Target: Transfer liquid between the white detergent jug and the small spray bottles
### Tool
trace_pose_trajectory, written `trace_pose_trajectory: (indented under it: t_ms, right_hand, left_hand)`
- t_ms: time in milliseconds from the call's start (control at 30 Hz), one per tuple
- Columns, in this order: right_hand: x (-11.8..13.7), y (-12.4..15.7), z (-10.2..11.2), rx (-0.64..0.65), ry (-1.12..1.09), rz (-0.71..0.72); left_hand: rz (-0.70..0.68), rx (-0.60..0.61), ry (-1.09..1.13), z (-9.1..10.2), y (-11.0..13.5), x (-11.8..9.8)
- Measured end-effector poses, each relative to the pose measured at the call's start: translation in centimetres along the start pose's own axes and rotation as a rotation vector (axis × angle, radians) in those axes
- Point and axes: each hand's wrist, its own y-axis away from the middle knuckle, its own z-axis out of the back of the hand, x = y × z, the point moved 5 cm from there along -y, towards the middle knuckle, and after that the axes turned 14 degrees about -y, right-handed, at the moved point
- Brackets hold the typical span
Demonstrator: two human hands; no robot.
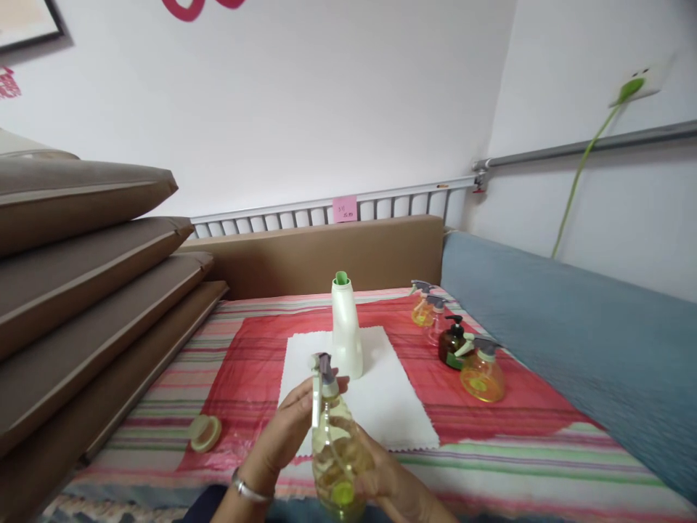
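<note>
Left to right: a round pale lid [205, 433] lies on the striped bed [490, 465]. The left hand [283, 432], fingers curled, grips the sprayer head of a yellow spray bottle [337, 454]; the right hand [389, 483] wraps its body. Behind stands a white bottle [346, 327] on a white cloth [392, 407]; further right, a group of small bottles [457, 345].

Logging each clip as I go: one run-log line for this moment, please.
left hand: on spray head | right hand: holds yellow spray bottle | white bottle: upright on white cloth, uncapped | green cap: lies apart, left
</note>
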Motion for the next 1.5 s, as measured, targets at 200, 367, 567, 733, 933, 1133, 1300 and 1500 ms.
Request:
trace_pose_trajectory:
  t_ms: [200,367,567,733,933,1133,1300,1500]
  right_hand:
    - [0.5,-0.6,0.6,-0.068,0.184,0.106]
    - [1.5,-0.7,0.1,-0.156,0.491,0.193]
    - [0.7,-0.5,3.0,-0.342,0.74,0.183]
    - [0.0,-0.2,7.3,-0.472,0.528,0.255]
    - [0.2,-0.9,9.8,-0.583,0.382,0.366]
    - [-1.2,-5.6,10.0,-0.571,0.442,0.396]
    - [-1.8,-10.5,10.6,-0.548,0.583,0.37]
    - [-2.3,-12.8,10.7,-0.508,0.751,0.294]
  left_hand:
    - [-0.047,-0.142,0.004,0.6,-0.8,-0.8]
    - [-0.061,-0.18,-0.045,0.8,-1.0,0.2]
    - [-0.135,-0.486,0.003,2.8,-0.7,-2.3]
    - [-0.242,-0.715,-0.016,7.1,0.9,-5.6]
    - [-0.057,-0.786,0.002,9.0,1.6,-1.8]
    - [0.203,-0.741,0.243,9.4,0.1,6.1]
    - [0.269,-0.757,0.297,12.8,-1.0,8.6]
    - [0.304,-0.753,0.25,14.1,-2.2,8.6]
